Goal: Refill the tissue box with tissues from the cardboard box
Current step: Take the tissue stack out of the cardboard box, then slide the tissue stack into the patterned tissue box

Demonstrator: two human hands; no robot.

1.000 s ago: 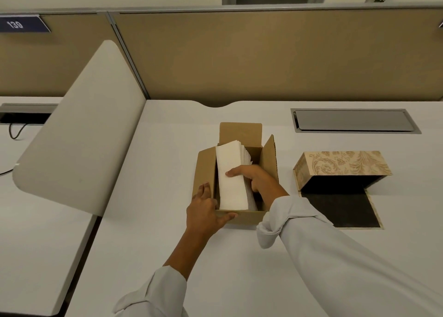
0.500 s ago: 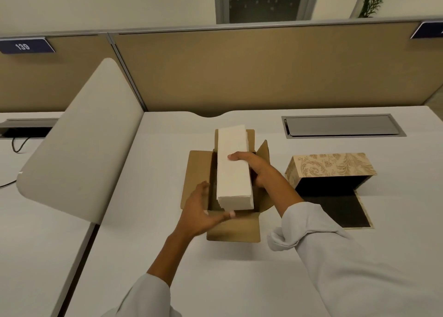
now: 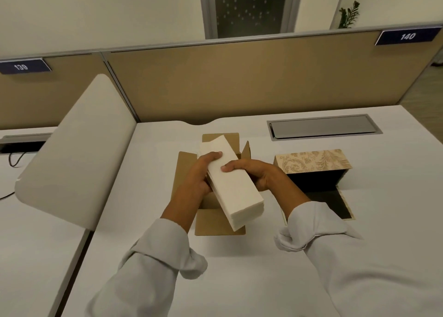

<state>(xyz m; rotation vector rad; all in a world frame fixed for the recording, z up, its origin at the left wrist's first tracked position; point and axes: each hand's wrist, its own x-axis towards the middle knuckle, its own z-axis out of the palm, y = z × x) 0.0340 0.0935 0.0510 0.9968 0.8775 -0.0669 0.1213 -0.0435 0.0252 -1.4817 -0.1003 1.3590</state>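
A white stack of tissues (image 3: 233, 187) is held above the open brown cardboard box (image 3: 217, 223) in the middle of the desk, its near end angled to the right. My left hand (image 3: 199, 175) grips the stack's left side and my right hand (image 3: 257, 173) grips its right side, fingers over the top. To the right stands the tissue box (image 3: 314, 161), beige with a leaf pattern, open, its dark inside showing and its flat panel (image 3: 335, 204) lying on the desk in front of it.
A white desk (image 3: 239, 268) carries everything. A grey cable hatch (image 3: 323, 127) is set in at the back right. A tan partition wall (image 3: 239, 81) closes the back, and a rounded white divider panel (image 3: 76, 149) stands on the left.
The tissue stack has come fully out of the cardboard box and turned toward the right. My left hand left the box's front edge and took hold of the stack's left side.
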